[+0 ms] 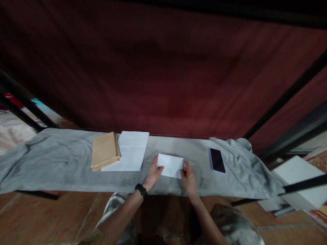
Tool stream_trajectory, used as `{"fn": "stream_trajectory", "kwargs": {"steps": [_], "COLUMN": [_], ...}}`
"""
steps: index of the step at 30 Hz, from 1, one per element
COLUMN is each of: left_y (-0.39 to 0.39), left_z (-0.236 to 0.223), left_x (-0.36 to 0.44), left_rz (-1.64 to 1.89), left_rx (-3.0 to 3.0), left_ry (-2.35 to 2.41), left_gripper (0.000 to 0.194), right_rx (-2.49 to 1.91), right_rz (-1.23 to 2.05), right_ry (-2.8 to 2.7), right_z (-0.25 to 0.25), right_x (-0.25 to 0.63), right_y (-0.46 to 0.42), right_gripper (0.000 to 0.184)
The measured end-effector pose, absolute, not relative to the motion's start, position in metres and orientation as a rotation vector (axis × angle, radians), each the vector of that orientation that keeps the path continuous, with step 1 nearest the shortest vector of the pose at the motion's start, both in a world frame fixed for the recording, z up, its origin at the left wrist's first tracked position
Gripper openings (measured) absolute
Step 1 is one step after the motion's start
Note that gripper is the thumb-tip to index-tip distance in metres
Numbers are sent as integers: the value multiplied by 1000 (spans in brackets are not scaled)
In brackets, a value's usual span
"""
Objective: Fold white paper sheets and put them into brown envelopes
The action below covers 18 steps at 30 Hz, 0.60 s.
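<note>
A small white rectangle of folded paper [170, 165] is held between my two hands, over the middle of the grey cloth. My left hand [154, 172] grips its left edge, thumb on top and fingers behind. At the right edge, my right hand [188, 176] pinches it the same way. To the left lies a white paper sheet [133, 151] with a crease across it. Partly covering that sheet is a stack of brown envelopes [104, 149].
Grey cloth [63, 170] covers the narrow table, wrinkled at both ends. A phone [217, 160] with a dark screen lies to the right. Behind the table hangs a dark red curtain [163, 85] between black metal bars. White boards [301, 180] stand low at the right.
</note>
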<state>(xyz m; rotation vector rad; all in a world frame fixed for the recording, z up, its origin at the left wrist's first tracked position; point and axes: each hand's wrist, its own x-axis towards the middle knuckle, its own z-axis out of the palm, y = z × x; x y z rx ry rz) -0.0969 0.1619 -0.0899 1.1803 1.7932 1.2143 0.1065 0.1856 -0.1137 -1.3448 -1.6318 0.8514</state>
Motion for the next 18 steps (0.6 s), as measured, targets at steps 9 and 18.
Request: {"fn": "stream_trajectory", "kwargs": {"steps": [9,18], "left_y": [148,164], "left_z": [-86,-106], "left_x": [-83,-42], "left_rz": [632,441], "left_rx": [1751,2314], "left_ry": [2365,1888], "left_gripper": [50,46], "right_rx": [-1578,-1446], "right_rz": [297,255], "right_ry": [-2108,-2202], "right_z": [-122,-120], "right_x": [97,103], "right_y": [191,200], "right_gripper": [43,44]}}
